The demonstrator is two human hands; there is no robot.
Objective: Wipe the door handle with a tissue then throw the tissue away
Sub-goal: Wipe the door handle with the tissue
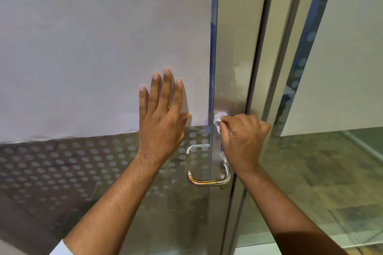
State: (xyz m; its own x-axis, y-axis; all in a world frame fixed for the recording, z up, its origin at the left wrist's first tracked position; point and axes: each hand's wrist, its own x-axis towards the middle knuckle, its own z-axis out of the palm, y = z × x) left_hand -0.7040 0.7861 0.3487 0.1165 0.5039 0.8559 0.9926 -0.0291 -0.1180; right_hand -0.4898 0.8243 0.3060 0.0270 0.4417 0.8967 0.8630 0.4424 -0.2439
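While the left hand (pixel 160 118) lies spread flat on the paper-covered glass door (pixel 93 47), we note the right hand (pixel 243 141) pinching a crumpled white tissue (pixel 217 119) against the steel frame above the curved chrome door handle (pixel 209 180). We judge the tissue light, soft and tearable, best kept bunched; the handle looks rigid and slick.

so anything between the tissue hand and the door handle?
Nothing visible. The right hand, shut on the tissue, sits at the handle's upper end. The left hand lies flat on the door, off to the side.
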